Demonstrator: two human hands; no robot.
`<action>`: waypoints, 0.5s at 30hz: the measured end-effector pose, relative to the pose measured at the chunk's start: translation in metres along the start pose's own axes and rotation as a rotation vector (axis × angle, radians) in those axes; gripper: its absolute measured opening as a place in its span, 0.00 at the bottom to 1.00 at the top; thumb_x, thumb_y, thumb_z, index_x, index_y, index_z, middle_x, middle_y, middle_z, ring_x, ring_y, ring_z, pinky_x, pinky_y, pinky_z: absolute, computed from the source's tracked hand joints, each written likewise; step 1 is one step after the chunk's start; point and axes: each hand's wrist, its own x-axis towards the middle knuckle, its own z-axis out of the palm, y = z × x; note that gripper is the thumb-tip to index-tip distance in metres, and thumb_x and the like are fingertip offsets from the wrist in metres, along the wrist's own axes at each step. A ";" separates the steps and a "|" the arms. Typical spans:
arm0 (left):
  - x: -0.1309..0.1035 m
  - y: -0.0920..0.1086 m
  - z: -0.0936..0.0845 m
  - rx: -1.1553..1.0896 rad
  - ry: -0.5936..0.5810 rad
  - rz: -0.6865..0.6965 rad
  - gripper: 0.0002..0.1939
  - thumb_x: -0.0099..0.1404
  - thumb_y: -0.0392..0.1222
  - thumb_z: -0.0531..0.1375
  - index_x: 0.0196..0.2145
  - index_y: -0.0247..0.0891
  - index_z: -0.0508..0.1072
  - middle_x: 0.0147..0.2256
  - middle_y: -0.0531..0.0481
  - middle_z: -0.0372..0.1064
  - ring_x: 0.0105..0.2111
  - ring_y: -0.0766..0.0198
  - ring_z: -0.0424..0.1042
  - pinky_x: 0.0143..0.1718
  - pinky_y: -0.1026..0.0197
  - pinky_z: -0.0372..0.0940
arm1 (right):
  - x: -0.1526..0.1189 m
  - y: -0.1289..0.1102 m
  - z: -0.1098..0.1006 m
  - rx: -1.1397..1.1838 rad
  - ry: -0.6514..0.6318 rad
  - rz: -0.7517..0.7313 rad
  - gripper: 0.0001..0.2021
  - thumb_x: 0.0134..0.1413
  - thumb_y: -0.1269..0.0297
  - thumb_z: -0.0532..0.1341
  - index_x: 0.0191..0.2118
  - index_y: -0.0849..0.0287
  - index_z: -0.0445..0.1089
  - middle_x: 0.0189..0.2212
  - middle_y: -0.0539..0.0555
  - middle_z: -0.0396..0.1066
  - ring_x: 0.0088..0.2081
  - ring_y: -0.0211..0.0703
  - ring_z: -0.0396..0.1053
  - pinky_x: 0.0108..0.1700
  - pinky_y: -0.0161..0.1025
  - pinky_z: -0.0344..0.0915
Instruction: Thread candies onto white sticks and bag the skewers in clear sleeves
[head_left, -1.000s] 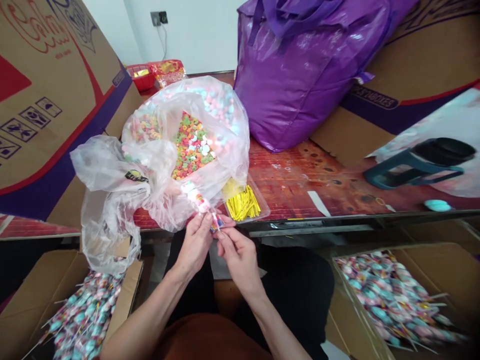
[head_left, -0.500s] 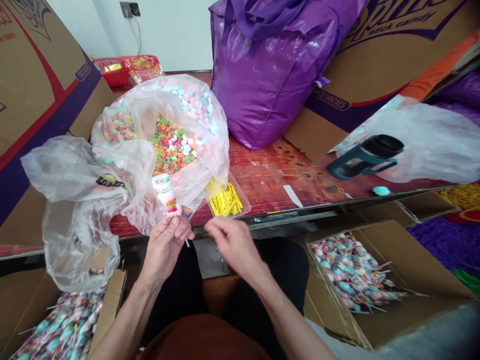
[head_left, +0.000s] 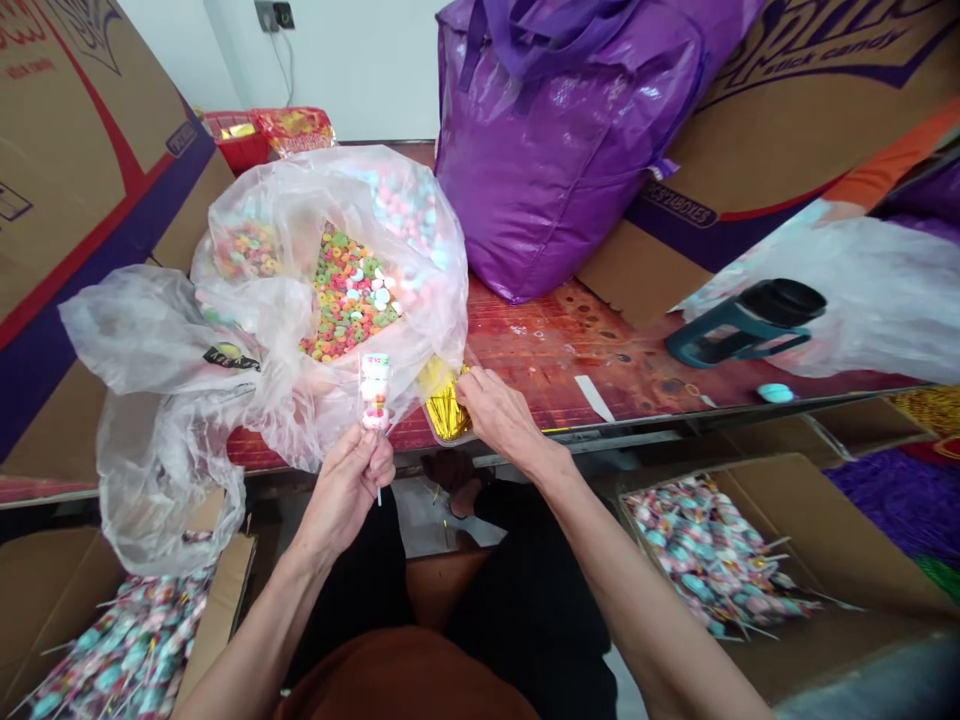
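One slim, clear-wrapped candy stack (head_left: 375, 390)

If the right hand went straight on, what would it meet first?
Probably the gold twist ties in the clear tray; the right hand seems to touch them, though depth is unclear.

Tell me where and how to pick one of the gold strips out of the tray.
Pinch one of the gold strips along its exposed length, probably best from above and the right. They are thin and bunched in the shallow tray, and the translucent bag overhangs its far left part. The right hand is at the freer side.
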 end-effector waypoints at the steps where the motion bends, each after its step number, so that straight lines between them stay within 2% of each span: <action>1: 0.002 0.000 0.000 -0.007 0.011 0.028 0.15 0.61 0.41 0.68 0.28 0.37 0.63 0.23 0.57 0.54 0.22 0.73 0.51 0.23 0.70 0.52 | -0.001 0.001 -0.001 0.017 0.027 0.029 0.11 0.67 0.73 0.50 0.42 0.60 0.69 0.40 0.58 0.71 0.40 0.46 0.64 0.35 0.38 0.54; 4: 0.007 -0.001 0.000 0.000 0.034 0.119 0.16 0.60 0.42 0.69 0.28 0.38 0.63 0.23 0.58 0.57 0.23 0.73 0.54 0.25 0.70 0.53 | -0.006 0.002 -0.006 0.176 0.190 0.200 0.10 0.66 0.71 0.50 0.40 0.59 0.68 0.35 0.56 0.71 0.36 0.44 0.65 0.33 0.37 0.53; 7: 0.011 -0.004 0.004 0.068 0.062 0.154 0.14 0.59 0.45 0.69 0.31 0.37 0.69 0.25 0.56 0.61 0.24 0.73 0.56 0.26 0.69 0.55 | -0.020 -0.009 -0.012 0.603 0.395 0.342 0.08 0.64 0.67 0.51 0.35 0.58 0.65 0.30 0.52 0.69 0.30 0.40 0.64 0.33 0.36 0.56; 9: 0.013 -0.008 0.009 0.115 0.059 0.128 0.14 0.59 0.47 0.69 0.30 0.35 0.70 0.25 0.56 0.62 0.23 0.73 0.54 0.25 0.68 0.53 | -0.034 -0.026 -0.013 0.969 0.389 0.351 0.07 0.63 0.62 0.54 0.35 0.57 0.65 0.28 0.49 0.68 0.26 0.36 0.62 0.29 0.34 0.58; 11: 0.013 -0.015 0.015 0.158 0.034 0.090 0.14 0.60 0.48 0.68 0.29 0.35 0.71 0.24 0.56 0.61 0.22 0.74 0.52 0.23 0.68 0.50 | -0.047 -0.050 -0.010 1.219 0.298 0.328 0.07 0.62 0.60 0.57 0.34 0.57 0.66 0.28 0.48 0.68 0.23 0.34 0.60 0.26 0.32 0.57; 13: 0.011 -0.024 0.021 0.216 0.039 0.092 0.13 0.61 0.48 0.67 0.33 0.36 0.72 0.24 0.57 0.61 0.22 0.73 0.53 0.23 0.68 0.50 | -0.055 -0.072 -0.002 1.317 0.281 0.310 0.07 0.61 0.61 0.58 0.33 0.57 0.67 0.27 0.48 0.68 0.25 0.34 0.62 0.27 0.31 0.59; 15: 0.008 -0.032 0.024 0.289 0.082 0.148 0.12 0.62 0.47 0.66 0.39 0.39 0.72 0.27 0.56 0.64 0.25 0.71 0.59 0.26 0.68 0.55 | -0.058 -0.088 0.008 1.386 0.333 0.346 0.08 0.61 0.62 0.58 0.31 0.57 0.65 0.26 0.47 0.67 0.26 0.34 0.64 0.30 0.31 0.63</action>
